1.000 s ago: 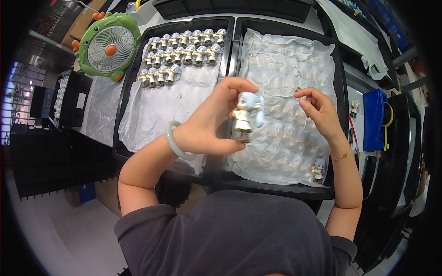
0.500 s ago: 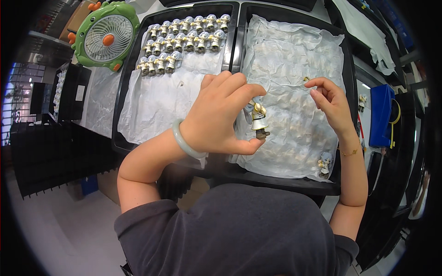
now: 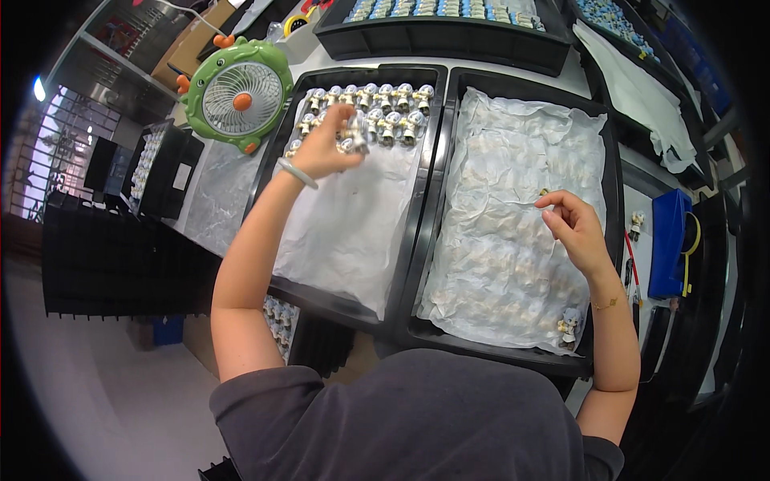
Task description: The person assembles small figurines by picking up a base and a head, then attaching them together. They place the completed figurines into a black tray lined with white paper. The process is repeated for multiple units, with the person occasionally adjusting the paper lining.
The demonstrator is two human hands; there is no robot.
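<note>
My left hand [image 3: 319, 151] is over the left tray [image 3: 419, 216], thumb and fingers around a small figurine [image 3: 358, 135] with a pale head and light clothes, blurred by motion. It hovers at the near end of rows of similar figurines [image 3: 387, 98] standing on white paper. Above the right tray [image 3: 437, 228], my right hand [image 3: 579, 232] has thumb and forefinger pinched together. At their tips shows a tiny yellowish piece [image 3: 544, 192], too small to name. Another figurine [image 3: 568, 327] lies on the crumpled white paper [image 3: 513, 264] in that tray's near right corner.
A green animal-shaped fan [image 3: 242, 100] stands left of the trays. Behind them is a black tray [image 3: 449, 42] with rows of blue-and-cream pieces. To the right are a blue bin [image 3: 670, 244], a roll of yellow tape [image 3: 691, 255], a red stick [image 3: 633, 268] and one more figurine [image 3: 637, 224].
My left hand has carried the figurine from over the right tray to the left tray's rows. My right hand keeps its pinch above the right tray. The view has tilted up.
</note>
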